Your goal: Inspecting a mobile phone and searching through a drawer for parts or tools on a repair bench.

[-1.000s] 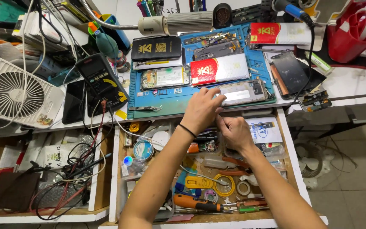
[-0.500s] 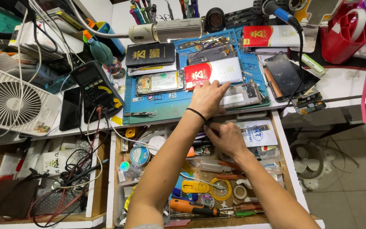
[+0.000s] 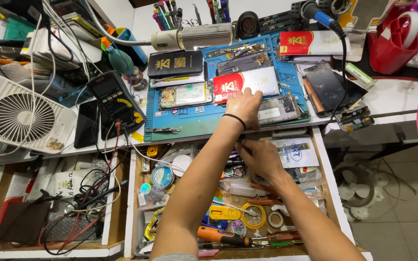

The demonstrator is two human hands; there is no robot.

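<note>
View from above of a repair bench with an open drawer [image 3: 326, 183] below its front edge. The left hand [image 3: 244, 107], a dark band around its wrist, reaches forward over the blue work mat [image 3: 185, 123]; its fingers lie close together and slightly bent, their tips resting on the lower edge of a red and white flat packet [image 3: 252, 82] near the middle of the mat. The heel of this hand sits just beside an opened phone body [image 3: 282, 109], which lies at the mat's right front corner. The right hand [image 3: 257, 157] is lower, over the back of the drawer, just beneath the bench edge; its fingers are curled inward, and what they pinch, if anything, cannot be told. A white card with a blue mark [image 3: 293, 153] lies just right of this hand.

Further left on the mat lies a second opened phone [image 3: 186, 95] with its battery exposed, and behind it a black box [image 3: 176, 64]. A black multimeter [image 3: 114, 99] stands left of the mat, and a white fan [image 3: 20, 116] farther left. In the drawer, nearer the viewer, are an orange-handled screwdriver [image 3: 223, 236], a yellow tape roll [image 3: 253, 216] and a round blue tin [image 3: 162, 175]
</note>
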